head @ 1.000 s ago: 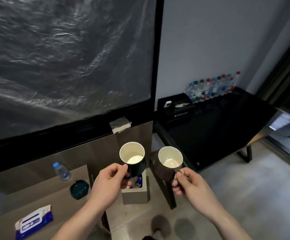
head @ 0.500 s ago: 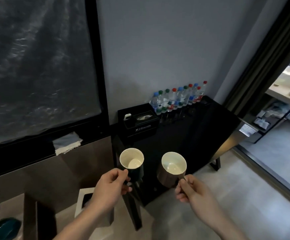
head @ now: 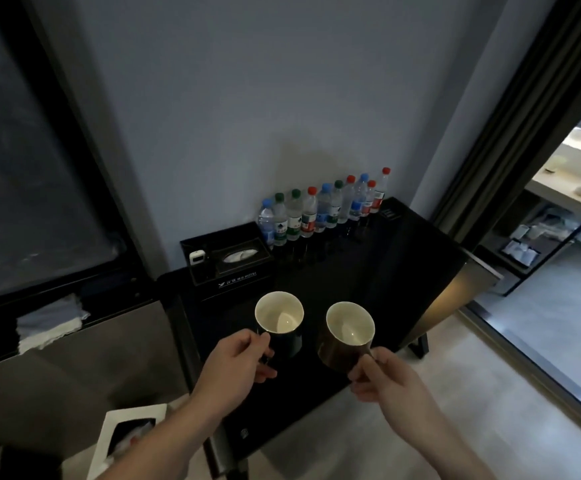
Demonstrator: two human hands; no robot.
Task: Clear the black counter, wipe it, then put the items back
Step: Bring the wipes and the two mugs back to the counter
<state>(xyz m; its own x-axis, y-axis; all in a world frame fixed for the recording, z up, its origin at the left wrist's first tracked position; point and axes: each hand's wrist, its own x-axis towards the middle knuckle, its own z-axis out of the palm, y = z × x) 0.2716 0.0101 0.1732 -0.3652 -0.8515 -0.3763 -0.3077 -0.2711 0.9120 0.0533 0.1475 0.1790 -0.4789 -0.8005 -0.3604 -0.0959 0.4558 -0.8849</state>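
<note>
The black bench (head: 368,292) is seen ahead and below, running from the near left corner away to the far right, its long axis diagonal in the head view. A tissue box (head: 228,263) sits at the back left of it and a row of water bottles (head: 323,211) is lined along the wall behind, so the back edge is taken while the near and middle glossy surface is bare.

Two mugs are held upright over the near part of the bench, mouths up and tilted slightly toward the camera, both empty inside. The dark mug (head: 279,322) is gripped at its handle by the left hand (head: 238,367), fingers curled tight round it. The bronze mug (head: 347,336) is pinched at its handle by the right hand (head: 384,379), fingers likewise clenched. Handles point back toward the person; bodies point away, toward the bench.

Neither mug base can be confirmed as touching the surface; they appear just above it. Judged as the put-back step: a short move forward and down is called for, with the left mug nearer the tissue box. Both hands are about equally near the bare patch.
</note>
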